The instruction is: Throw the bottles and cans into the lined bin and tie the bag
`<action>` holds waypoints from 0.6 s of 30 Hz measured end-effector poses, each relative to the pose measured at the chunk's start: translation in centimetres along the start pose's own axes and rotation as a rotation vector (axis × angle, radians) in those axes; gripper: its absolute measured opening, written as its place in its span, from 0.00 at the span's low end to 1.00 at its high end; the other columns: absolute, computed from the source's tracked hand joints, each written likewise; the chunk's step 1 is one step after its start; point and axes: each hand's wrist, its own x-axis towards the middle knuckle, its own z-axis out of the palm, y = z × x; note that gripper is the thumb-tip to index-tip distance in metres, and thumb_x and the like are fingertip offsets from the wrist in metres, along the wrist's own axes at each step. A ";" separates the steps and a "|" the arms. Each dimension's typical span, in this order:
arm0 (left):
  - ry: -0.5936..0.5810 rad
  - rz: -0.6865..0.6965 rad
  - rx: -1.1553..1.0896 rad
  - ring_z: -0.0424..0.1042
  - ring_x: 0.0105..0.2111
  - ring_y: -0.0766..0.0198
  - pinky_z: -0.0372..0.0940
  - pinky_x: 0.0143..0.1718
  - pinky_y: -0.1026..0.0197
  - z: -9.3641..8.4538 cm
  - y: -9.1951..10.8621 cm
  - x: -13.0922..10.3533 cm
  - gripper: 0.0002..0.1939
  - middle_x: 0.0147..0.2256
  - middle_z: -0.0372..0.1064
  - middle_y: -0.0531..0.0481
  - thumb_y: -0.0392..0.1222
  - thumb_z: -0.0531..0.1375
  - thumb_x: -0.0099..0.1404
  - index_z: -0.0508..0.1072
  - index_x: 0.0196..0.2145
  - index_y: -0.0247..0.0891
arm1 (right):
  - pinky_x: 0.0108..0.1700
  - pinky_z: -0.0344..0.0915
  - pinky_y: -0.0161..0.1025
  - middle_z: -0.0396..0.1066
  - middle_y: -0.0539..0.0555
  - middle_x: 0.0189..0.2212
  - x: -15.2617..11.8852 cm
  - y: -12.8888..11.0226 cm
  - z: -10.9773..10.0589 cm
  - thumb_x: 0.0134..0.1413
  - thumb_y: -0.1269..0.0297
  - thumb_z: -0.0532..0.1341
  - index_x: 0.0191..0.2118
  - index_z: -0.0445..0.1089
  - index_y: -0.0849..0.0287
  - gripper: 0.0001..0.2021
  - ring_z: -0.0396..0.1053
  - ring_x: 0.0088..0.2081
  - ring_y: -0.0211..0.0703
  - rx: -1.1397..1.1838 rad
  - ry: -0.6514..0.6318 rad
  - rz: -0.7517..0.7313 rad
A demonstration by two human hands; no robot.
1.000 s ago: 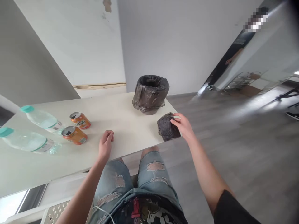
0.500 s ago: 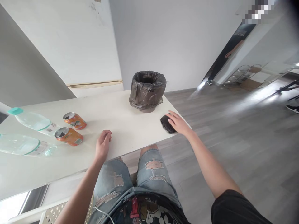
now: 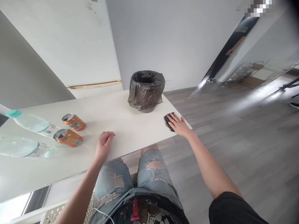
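Note:
My right hand (image 3: 180,125) lies flat on a small black folded bundle (image 3: 168,123) at the right end of the white table, fingers spread over it. Whether the bundle is cloth or plastic I cannot tell. Loosely curled, my left hand (image 3: 104,143) rests on the table near its front edge with nothing seen in it. Left of that hand are two orange drink cans, one farther back (image 3: 74,122) and one nearer (image 3: 68,138), both upright with opened tops. A bin (image 3: 146,93) lined with a dark plastic bag stands at the table's far right.
Two clear plastic bottles lie at the left, one with a green cap (image 3: 32,121), the other nearer (image 3: 20,147). The white table (image 3: 116,113) ends at the right above a grey floor (image 3: 224,140). A person (image 3: 227,51) stands in the background by a wall.
My right hand has flattened over the black bundle, which now looks flatter and sits slightly farther right. My left hand's fingers have loosened a little. The cans, bottles and bin stay put.

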 end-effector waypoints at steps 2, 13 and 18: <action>0.003 0.000 0.005 0.69 0.38 0.57 0.62 0.43 0.57 0.0 0.1 0.0 0.10 0.38 0.71 0.49 0.48 0.59 0.69 0.77 0.35 0.43 | 0.74 0.41 0.73 0.39 0.55 0.79 0.0 -0.1 0.1 0.75 0.44 0.34 0.79 0.47 0.52 0.35 0.38 0.79 0.59 -0.001 0.011 0.003; -0.018 0.044 -0.003 0.69 0.36 0.58 0.62 0.39 0.58 0.0 -0.5 0.2 0.12 0.35 0.70 0.50 0.50 0.57 0.70 0.75 0.34 0.43 | 0.74 0.47 0.74 0.55 0.67 0.74 -2.2 -4.3 -1.2 0.71 0.61 0.48 0.75 0.56 0.58 0.31 0.50 0.75 0.67 0.027 0.715 0.026; -0.021 0.072 -0.040 0.70 0.37 0.57 0.63 0.38 0.58 0.1 -0.6 0.2 0.12 0.35 0.70 0.49 0.51 0.58 0.70 0.75 0.33 0.43 | 0.74 0.53 0.68 0.63 0.66 0.69 0.3 -9.9 -7.2 0.70 0.63 0.50 0.74 0.57 0.57 0.29 0.57 0.73 0.63 0.060 0.818 -0.192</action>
